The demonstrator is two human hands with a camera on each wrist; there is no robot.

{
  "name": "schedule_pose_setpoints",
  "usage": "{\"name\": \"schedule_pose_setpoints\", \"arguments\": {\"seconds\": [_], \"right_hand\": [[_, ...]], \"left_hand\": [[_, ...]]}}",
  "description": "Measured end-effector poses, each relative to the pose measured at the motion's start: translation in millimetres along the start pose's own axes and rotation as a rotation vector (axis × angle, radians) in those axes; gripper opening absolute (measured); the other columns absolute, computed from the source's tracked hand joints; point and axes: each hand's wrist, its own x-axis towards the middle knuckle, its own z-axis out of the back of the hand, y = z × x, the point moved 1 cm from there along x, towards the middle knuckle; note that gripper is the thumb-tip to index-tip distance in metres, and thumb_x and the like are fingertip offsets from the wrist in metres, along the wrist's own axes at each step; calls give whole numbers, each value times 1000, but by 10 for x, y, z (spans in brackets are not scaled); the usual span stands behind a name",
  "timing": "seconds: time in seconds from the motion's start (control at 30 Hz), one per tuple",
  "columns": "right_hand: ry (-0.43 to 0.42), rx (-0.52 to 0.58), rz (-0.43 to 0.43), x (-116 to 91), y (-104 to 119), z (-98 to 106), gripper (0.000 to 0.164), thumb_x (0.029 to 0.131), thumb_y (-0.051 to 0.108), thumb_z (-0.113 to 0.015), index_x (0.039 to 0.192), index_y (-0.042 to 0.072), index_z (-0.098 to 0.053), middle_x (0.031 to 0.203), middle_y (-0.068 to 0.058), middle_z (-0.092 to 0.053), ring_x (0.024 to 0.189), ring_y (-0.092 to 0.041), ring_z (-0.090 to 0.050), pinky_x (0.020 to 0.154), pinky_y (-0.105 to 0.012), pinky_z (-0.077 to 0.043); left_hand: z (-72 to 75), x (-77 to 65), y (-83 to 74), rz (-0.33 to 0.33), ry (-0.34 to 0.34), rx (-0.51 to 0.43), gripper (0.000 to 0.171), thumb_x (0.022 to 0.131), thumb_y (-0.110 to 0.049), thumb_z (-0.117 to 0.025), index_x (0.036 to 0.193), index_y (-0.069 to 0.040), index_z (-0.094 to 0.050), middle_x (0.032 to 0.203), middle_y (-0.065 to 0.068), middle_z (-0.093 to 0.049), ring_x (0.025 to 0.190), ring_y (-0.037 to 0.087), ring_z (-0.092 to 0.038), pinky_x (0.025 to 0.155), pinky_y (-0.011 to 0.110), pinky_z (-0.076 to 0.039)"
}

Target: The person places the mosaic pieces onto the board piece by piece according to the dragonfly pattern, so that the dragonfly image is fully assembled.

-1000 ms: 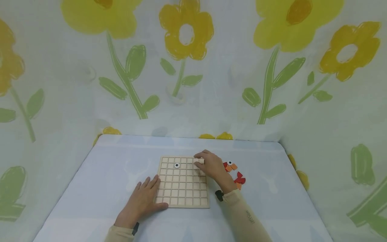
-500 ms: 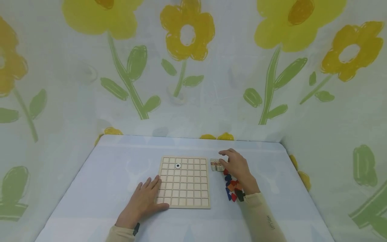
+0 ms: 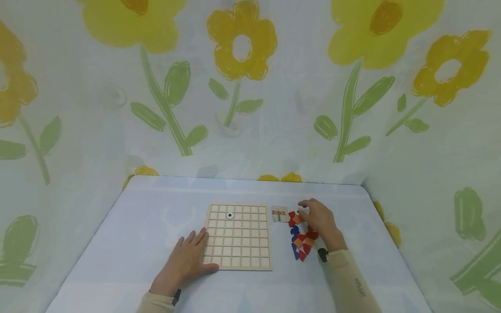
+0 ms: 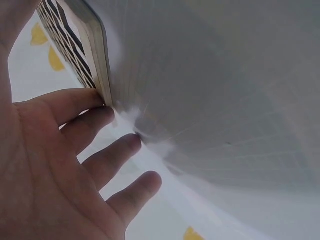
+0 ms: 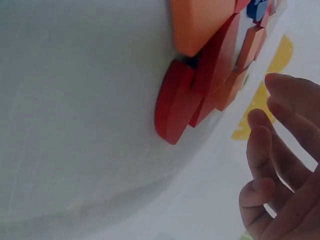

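My left hand (image 3: 184,260) lies spread at the left edge of a square wooden grid board (image 3: 237,240), thumb at its near corner. In the left wrist view, two fingertips touch the side of the board (image 4: 97,55). A round eye piece (image 3: 230,215) sits in an upper cell. My right hand (image 3: 321,221) hovers over the far end of a pile of flat pieces, fingers loosely bent; a second eye piece lies by its thumb, mostly hidden. In the right wrist view, nothing shows between the right hand's fingers (image 5: 258,145), beside red pieces (image 5: 175,102) and an orange one (image 5: 200,22).
A small pattern card (image 3: 279,214) lies between the board and the pile. Blue pieces (image 3: 294,230) and orange pieces (image 3: 298,242) spread toward the near side. The pale table (image 3: 156,204) is enclosed by flower-print cloth walls (image 3: 282,108).
My right hand has moved right, from the board's upper right corner past the card to the pile, uncovering the card and more pieces. The left hand stays at the board.
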Motion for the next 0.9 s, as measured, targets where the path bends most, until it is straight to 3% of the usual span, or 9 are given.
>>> {"name": "schedule_pose_setpoints", "arguments": {"seconds": [0.53, 0.9], "right_hand": [[133, -58, -59, 163, 21, -87, 31, 93, 31, -76, 119, 15, -75, 107, -4, -69, 83, -20, -59, 73, -35, -59], [117, -93, -42, 153, 77, -5, 34, 93, 30, -75, 121, 11, -74, 109, -7, -70, 86, -22, -59, 79, -41, -59]], "left_hand": [[6, -28, -1, -2, -15, -8, 108, 77, -67, -76, 150, 5, -43, 159, 20, -37, 144, 49, -33, 116, 68, -25], [20, -31, -18, -1, -7, -11, 108, 78, -68, -74, 152, 4, -41, 160, 19, -37, 144, 48, -32, 117, 67, -24]]}}
